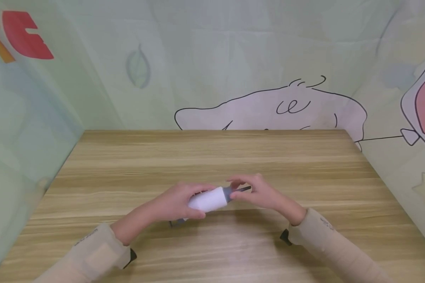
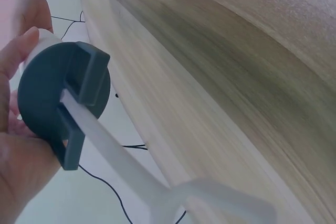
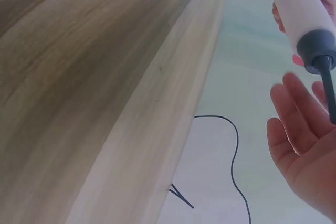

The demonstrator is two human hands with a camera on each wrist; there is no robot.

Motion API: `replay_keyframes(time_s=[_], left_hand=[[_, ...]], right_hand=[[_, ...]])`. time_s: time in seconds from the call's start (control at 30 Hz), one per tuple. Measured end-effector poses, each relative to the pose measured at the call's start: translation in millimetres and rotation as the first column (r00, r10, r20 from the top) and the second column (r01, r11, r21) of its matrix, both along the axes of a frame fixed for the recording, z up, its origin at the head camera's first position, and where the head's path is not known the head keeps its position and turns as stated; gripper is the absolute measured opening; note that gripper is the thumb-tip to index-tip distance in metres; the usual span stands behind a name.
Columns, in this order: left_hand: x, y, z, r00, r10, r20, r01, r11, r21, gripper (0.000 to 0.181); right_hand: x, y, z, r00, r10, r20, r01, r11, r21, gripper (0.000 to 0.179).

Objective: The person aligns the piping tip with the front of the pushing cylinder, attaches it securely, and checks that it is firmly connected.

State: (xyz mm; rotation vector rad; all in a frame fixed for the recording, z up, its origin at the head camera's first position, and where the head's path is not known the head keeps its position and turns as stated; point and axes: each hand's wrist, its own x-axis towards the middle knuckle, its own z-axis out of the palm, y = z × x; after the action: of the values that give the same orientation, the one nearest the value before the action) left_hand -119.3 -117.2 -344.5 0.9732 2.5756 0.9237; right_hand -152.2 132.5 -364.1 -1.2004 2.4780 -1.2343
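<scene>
My left hand [image 1: 173,202] grips a white syringe-like tube [image 1: 210,199], which tilts slightly up to the right above the table. At its left end, the left wrist view shows a dark grey round cap [image 2: 42,90] with two side tabs. A pale plunger rod [image 2: 118,148] runs out of that cap to a forked handle. The other end has a grey collar [image 3: 315,45] and a thin dark nozzle [image 3: 328,85]. Around this nozzle hovers my right hand [image 1: 260,192], its fingers loosely spread; in the right wrist view a gap shows between them and the nozzle.
A wood-grain table [image 1: 216,157] lies beneath both hands. Behind it and at its sides hangs a pale printed cloth [image 1: 205,51] with cartoon drawings. Beige sleeves [image 1: 99,251] with dark tabs cover both forearms.
</scene>
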Motion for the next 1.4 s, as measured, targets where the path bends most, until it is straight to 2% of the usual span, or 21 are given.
replay_keyframes(time_s=[0.13,0.3,0.47,0.63,0.83,0.97,1.03,1.23,1.4], left_hand=[[0.2,-0.4,0.8,1.0,0.009,-0.004,-0.009,1.0,-0.012,0.058],[0.5,0.2,1.8,1.0,0.007,-0.009,-0.007,1.0,-0.006,0.057],[0.7,0.7,2.0,1.0,0.0,-0.017,-0.001,1.0,-0.008,0.057],[0.9,1.0,1.1,1.0,0.0,-0.014,-0.001,1.0,-0.016,0.058],[0.5,0.5,-1.4,1.0,0.009,-0.013,-0.009,1.0,-0.03,0.058],[-0.1,0.8,-2.2,1.0,0.009,-0.006,-0.009,1.0,-0.022,0.057],[-0.4,1.0,-2.2,1.0,0.005,-0.006,-0.005,1.0,-0.023,0.057],[-0.2,1.4,-2.7,1.0,-0.01,-0.016,0.009,0.999,-0.037,0.06],[0.0,1.5,-3.3,1.0,-0.01,-0.022,0.009,0.999,-0.054,0.06]], right_hand=[[-0.1,-1.0,0.5,0.995,0.018,-0.098,-0.019,1.0,-0.009,0.048],[1.1,-3.1,-0.2,0.986,0.044,-0.161,-0.049,0.998,-0.027,0.043],[1.9,-2.9,-1.4,0.994,0.029,-0.102,-0.034,0.998,-0.046,0.031],[0.9,-0.8,-2.4,0.999,0.014,-0.048,-0.014,1.0,0.005,0.028],[1.7,0.4,-2.2,0.996,0.025,-0.09,-0.021,0.999,0.039,0.044],[2.3,-1.1,-2.4,0.989,0.062,-0.133,-0.057,0.998,0.04,0.035],[1.8,-1.6,-2.9,0.99,0.064,-0.125,-0.061,0.998,0.026,0.031],[-0.7,0.0,-4.6,0.998,0.057,-0.031,-0.056,0.998,0.017,0.027],[-3.5,1.0,-6.4,0.997,0.063,-0.038,-0.062,0.998,0.031,0.03]])
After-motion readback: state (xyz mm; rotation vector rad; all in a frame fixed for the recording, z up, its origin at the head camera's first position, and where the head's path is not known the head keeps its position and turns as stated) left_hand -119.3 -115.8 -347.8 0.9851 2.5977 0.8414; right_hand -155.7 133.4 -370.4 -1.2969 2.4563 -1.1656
